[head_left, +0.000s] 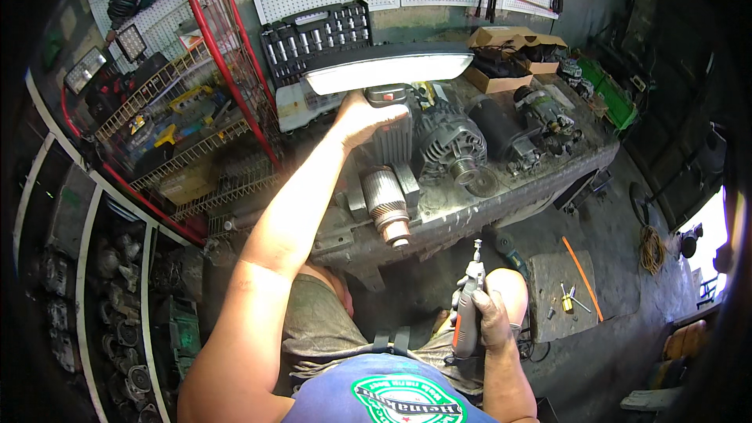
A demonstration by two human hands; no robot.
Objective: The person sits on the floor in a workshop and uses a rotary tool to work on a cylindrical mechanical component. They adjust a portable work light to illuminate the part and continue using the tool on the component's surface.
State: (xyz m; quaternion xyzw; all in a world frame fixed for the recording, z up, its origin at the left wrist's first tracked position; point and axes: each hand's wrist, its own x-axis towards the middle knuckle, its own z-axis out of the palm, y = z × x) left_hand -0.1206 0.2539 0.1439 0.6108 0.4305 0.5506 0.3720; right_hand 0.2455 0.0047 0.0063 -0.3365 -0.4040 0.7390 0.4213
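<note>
My left hand reaches up over the workbench and grips the base of a long flat work lamp that is lit. Just below it a rotor with a copper end is clamped in a bench vise at the bench's front edge. My right hand is low by my knee and holds a grey and orange rotary tool, its tip pointing up. An alternator stands on the bench right of the lamp's base.
The dirty workbench carries a starter motor, other motor parts and cardboard boxes. A socket set leans at the back. A red wire cart stands left. Screwdrivers and an orange stick lie on the floor.
</note>
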